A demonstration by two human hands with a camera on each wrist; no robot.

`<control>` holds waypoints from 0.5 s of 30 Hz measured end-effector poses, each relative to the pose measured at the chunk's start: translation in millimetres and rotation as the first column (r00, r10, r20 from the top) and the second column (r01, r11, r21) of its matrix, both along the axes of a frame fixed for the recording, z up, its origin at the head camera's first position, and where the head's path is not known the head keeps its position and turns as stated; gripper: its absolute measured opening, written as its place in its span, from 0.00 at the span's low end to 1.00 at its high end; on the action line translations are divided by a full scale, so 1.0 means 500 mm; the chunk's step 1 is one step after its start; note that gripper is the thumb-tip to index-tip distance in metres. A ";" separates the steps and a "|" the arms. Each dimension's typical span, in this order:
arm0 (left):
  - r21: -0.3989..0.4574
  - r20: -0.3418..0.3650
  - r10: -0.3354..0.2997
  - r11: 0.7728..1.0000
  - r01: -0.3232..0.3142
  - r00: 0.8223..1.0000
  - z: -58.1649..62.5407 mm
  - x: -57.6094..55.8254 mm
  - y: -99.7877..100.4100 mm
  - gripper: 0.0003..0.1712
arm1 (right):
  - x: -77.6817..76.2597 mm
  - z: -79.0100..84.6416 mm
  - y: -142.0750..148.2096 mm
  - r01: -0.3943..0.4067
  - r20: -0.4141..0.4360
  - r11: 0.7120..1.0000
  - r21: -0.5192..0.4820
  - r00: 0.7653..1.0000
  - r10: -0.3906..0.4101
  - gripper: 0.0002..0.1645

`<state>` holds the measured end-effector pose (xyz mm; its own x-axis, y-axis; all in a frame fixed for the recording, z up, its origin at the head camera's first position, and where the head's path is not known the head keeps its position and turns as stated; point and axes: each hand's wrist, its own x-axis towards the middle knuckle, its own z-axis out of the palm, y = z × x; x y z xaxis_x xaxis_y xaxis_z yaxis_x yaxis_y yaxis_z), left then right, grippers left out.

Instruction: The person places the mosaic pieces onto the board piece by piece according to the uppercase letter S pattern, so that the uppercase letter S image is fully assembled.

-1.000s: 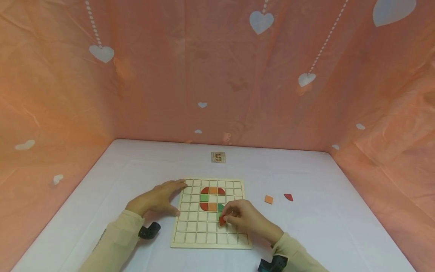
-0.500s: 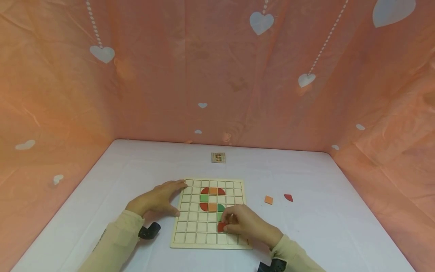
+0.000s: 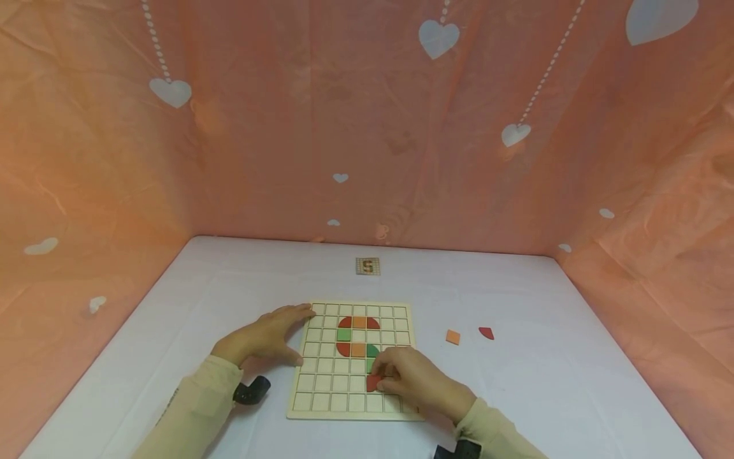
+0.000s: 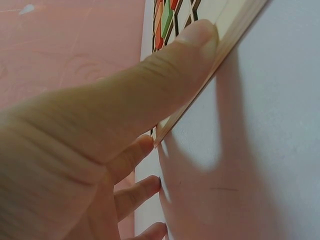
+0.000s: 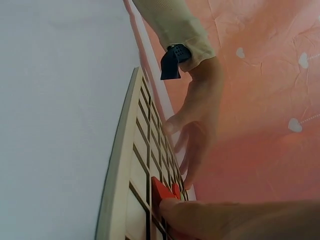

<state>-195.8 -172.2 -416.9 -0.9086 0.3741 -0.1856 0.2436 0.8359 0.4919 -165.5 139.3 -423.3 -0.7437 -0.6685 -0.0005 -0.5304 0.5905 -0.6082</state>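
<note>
A wooden grid board (image 3: 322, 401) lies on the white table. My left hand (image 3: 264, 335) steadies its left side, thumb on the rim and the other fingers spread near the far corner. My right hand (image 3: 413, 377) pinches a red tile (image 3: 371, 383) over a square in the board's lower right part. In the right wrist view the red tile (image 5: 159, 192) sits slightly tilted under my thumb. Other tiles fill squares above it: red quarter-rounds (image 3: 343, 349), orange squares (image 3: 358, 349), green squares (image 3: 344, 334) and a green quarter-round (image 3: 373, 350). My right fingers partly cover the lower green square.
To the right of the board lie a loose orange square tile (image 3: 453, 337) and a red quarter-round tile (image 3: 487, 333). A small card (image 3: 368, 266) with a grid and a figure like a 5 lies beyond the board. Orange cloth (image 3: 367, 127) with hearts surrounds the table.
My right hand has moved slightly down the board with the red tile, from beside the lower green square to the square below. My left hand has stayed still.
</note>
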 end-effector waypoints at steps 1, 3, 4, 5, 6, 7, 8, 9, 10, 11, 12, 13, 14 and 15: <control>0.003 -0.003 -0.004 1.000 0.004 1.000 0.000 0.000 0.000 0.54 | 0.000 -0.001 0.000 0.001 -0.013 1.000 0.004 1.000 -0.001 0.05; 0.012 -0.008 -0.012 1.000 0.012 1.000 0.001 0.001 -0.001 0.53 | 0.001 -0.003 -0.002 0.007 -0.040 1.000 0.016 0.999 -0.006 0.05; 0.016 -0.011 -0.016 1.000 0.016 1.000 0.001 0.002 -0.001 0.53 | 0.002 -0.004 -0.002 0.010 -0.051 1.000 0.021 0.999 -0.009 0.05; 0.020 -0.013 -0.020 1.000 0.020 1.000 0.001 0.002 -0.002 0.53 | 0.002 -0.004 -0.003 0.014 -0.062 0.999 0.029 0.998 -0.012 0.05; 0.022 -0.015 -0.024 0.999 0.024 1.000 0.001 0.003 -0.002 0.53 | 0.002 -0.005 -0.003 0.017 -0.067 0.999 0.035 0.998 -0.015 0.04; 0.025 -0.015 -0.025 0.999 0.025 1.000 0.001 0.003 -0.003 0.53 | 0.003 -0.006 -0.004 0.018 -0.072 0.999 0.041 0.997 -0.015 0.04; 0.026 -0.016 -0.026 0.999 0.026 1.000 0.001 0.003 -0.003 0.53 | 0.003 -0.006 -0.005 0.019 -0.077 0.999 0.045 0.997 -0.015 0.04; 0.026 -0.016 -0.026 0.999 0.027 1.000 0.001 0.003 -0.003 0.53 | 0.003 -0.006 -0.005 0.022 -0.080 0.999 0.050 0.997 -0.018 0.04; 0.026 -0.017 -0.028 0.999 0.028 0.999 0.001 0.003 -0.003 0.53 | 0.003 -0.007 -0.005 0.023 -0.083 0.998 0.057 0.996 -0.019 0.04; 0.025 -0.018 -0.029 0.999 0.029 0.999 0.002 0.003 -0.003 0.53 | 0.003 -0.007 -0.005 0.024 -0.087 0.998 0.062 0.996 -0.018 0.05; 0.025 -0.019 -0.029 0.999 0.030 0.999 0.002 0.003 -0.003 0.53 | 0.003 -0.007 -0.005 0.024 -0.089 0.998 0.064 0.996 -0.019 0.05; 0.026 -0.019 -0.029 0.999 0.029 0.999 0.001 0.003 -0.003 0.54 | 0.003 -0.007 -0.005 0.024 -0.095 0.997 0.067 0.995 -0.018 0.05; 0.026 -0.018 -0.028 0.999 0.028 0.999 0.002 0.003 -0.003 0.54 | 0.003 -0.008 -0.006 0.022 -0.104 0.997 0.068 0.994 -0.015 0.05; 0.026 -0.017 -0.027 0.999 0.027 1.000 0.001 0.003 -0.003 0.54 | 0.003 -0.008 -0.006 0.021 -0.108 0.997 0.069 0.994 -0.014 0.05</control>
